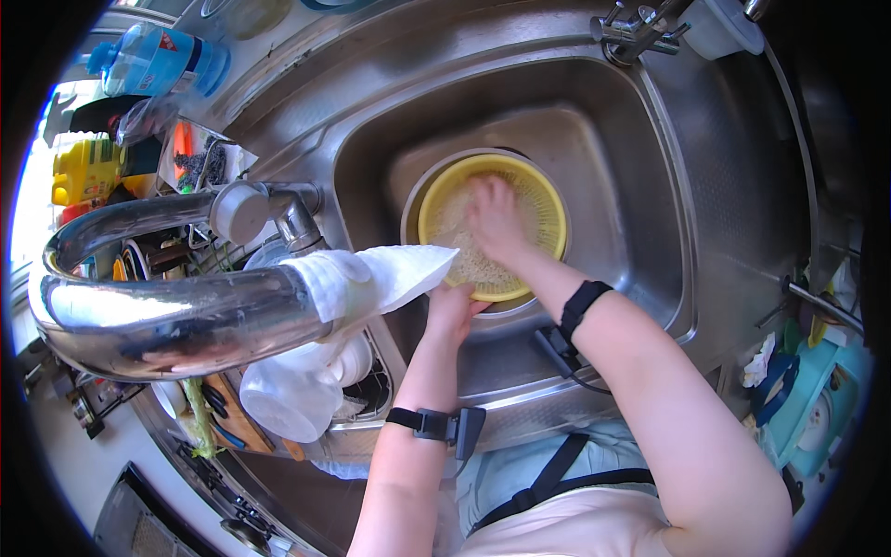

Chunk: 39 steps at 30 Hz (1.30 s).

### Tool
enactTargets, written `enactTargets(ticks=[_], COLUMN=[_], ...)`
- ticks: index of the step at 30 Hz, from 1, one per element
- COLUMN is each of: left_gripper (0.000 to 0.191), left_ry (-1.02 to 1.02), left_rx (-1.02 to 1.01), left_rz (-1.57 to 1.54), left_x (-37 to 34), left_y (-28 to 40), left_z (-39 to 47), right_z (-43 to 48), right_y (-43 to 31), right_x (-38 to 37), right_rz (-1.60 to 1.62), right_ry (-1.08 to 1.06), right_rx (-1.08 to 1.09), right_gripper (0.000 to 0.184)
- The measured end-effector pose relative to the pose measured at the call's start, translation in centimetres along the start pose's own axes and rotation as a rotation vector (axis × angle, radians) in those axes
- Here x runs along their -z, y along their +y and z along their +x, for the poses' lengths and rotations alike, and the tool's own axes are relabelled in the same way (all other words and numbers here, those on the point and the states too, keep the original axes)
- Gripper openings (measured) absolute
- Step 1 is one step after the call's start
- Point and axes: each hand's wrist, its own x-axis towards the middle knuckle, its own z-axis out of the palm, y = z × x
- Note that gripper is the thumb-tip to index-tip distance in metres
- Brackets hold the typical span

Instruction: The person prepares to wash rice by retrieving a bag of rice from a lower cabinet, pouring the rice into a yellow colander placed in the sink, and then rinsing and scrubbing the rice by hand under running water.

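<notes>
A yellow plastic colander [562,226] holds pale grains that look like rice [480,268]. It sits inside a round metal bowl [411,209] in the stainless steel sink [605,139]. My left hand [454,306] grips the colander's near rim, its fingers partly hidden under the edge. Inside the colander, my right hand [495,216] is down in the grains with its fingers somewhat spread; whether it grasps any cannot be seen. The faucet spout [174,320] reaches in from the left, a white cloth filter [390,278] tied over its end close above my left hand.
Left of the sink are a translucent plastic container [289,400], a wooden cutting board [243,418] and a blue plastic bottle [160,61]. A second tap [637,35] stands at the far right corner. A turquoise basket [835,397] lies at the right.
</notes>
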Motion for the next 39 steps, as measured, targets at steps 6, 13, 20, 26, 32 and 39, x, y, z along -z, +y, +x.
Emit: enactTargets(ticks=[6,13,20,26,32,39], left_gripper=[0.068,0.069,0.07,0.071,0.07,0.074], left_ry=[0.041,0.032,0.038,0.048,0.054,0.045], left_rx=[-0.002,-0.007,-0.013,0.003,-0.006,-0.031], left_rz=[0.017,-0.019,0.0,0.012,0.024,-0.027], left_x=[-0.4,0.2,-0.3,-0.1,-0.4,0.0], left_y=[0.4,-0.1,0.0,0.2,0.0,0.0], left_z=[-0.6,-0.1,-0.2,-0.3,-0.3,-0.2], right_z=[-3.3,-0.6,2.3,-1.2,1.6,3.1], right_y=[0.6,0.9,1.7,-0.1,2.4,3.4], right_x=[-1.4,1.8,-0.8,-0.9,1.1,3.9], right_rz=[-0.409,-0.452,-0.434,-0.498,-0.409,-0.188], right_ry=[-0.208,-0.508,-0.281,-0.137,-0.261,-0.276], right_rx=[0.564,0.451,0.204,0.528,0.896,0.393], right_gripper=[0.051,0.044,0.023,0.027,0.03,0.025])
